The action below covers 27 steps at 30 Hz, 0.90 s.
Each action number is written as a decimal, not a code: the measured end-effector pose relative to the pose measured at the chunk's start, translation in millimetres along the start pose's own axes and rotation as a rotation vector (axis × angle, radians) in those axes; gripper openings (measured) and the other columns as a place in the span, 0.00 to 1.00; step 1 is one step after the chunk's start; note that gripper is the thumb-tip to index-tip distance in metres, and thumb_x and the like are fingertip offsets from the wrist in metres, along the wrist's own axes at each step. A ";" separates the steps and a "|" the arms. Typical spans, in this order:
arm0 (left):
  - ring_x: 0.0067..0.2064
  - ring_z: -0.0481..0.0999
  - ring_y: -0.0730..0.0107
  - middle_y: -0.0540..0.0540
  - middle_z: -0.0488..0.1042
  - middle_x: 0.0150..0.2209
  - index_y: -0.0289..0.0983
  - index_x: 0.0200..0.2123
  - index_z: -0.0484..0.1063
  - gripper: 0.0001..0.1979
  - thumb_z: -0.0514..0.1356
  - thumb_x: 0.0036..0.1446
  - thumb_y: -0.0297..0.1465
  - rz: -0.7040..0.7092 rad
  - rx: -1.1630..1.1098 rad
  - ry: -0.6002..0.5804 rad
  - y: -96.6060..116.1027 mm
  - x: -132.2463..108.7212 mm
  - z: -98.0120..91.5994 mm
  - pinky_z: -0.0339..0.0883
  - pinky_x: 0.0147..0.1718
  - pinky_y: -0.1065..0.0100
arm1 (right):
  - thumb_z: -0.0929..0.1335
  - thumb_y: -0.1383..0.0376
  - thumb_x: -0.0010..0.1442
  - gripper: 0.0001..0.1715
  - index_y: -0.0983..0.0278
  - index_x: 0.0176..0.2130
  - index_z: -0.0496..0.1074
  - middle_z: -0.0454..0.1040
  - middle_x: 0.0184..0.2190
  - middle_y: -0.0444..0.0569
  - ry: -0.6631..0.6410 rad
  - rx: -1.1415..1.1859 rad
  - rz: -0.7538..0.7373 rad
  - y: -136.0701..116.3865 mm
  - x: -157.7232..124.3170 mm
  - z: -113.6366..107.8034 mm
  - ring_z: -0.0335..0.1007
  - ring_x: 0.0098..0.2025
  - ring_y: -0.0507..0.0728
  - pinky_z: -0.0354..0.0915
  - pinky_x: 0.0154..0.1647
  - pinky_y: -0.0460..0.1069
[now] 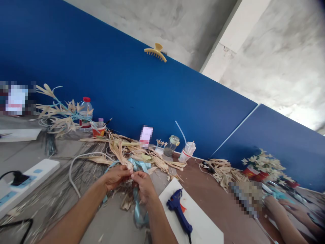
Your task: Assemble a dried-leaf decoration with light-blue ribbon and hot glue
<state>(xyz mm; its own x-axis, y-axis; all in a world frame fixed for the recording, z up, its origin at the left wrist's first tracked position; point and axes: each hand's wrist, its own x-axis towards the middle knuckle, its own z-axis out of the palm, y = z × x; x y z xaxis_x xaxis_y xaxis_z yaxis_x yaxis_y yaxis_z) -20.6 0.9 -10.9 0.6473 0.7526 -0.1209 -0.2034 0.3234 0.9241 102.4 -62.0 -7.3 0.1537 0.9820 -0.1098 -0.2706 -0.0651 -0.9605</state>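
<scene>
My left hand and my right hand meet over the table, fingers pinched together on a dried husk strip wound with light blue ribbon. The ribbon trails down between my wrists toward the table's near edge. A heap of dried corn husks lies just behind my hands.
A blue glue gun lies on a white board to the right. A white power strip sits left. Bottle, cups, jar stand by the blue partition. Another person's arm rests at the right.
</scene>
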 end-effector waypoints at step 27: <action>0.23 0.61 0.78 0.51 0.67 0.21 0.33 0.22 0.71 0.14 0.70 0.38 0.36 -0.027 -0.135 -0.063 -0.5 1.8 0.8 0.53 0.24 0.73 | 0.70 0.64 0.41 0.06 0.64 0.18 0.70 0.64 0.13 0.39 0.050 -0.005 -0.013 6.5 5.0 -3.1 0.50 0.16 0.47 0.49 0.20 0.44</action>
<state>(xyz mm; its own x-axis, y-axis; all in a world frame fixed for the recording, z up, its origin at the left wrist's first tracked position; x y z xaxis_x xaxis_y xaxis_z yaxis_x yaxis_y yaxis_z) -18.7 1.7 -11.3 0.6981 0.7061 -0.1183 -0.2792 0.4207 0.8632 104.4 -58.1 -14.9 0.2047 0.9727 -0.1094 -0.2630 -0.0530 -0.9633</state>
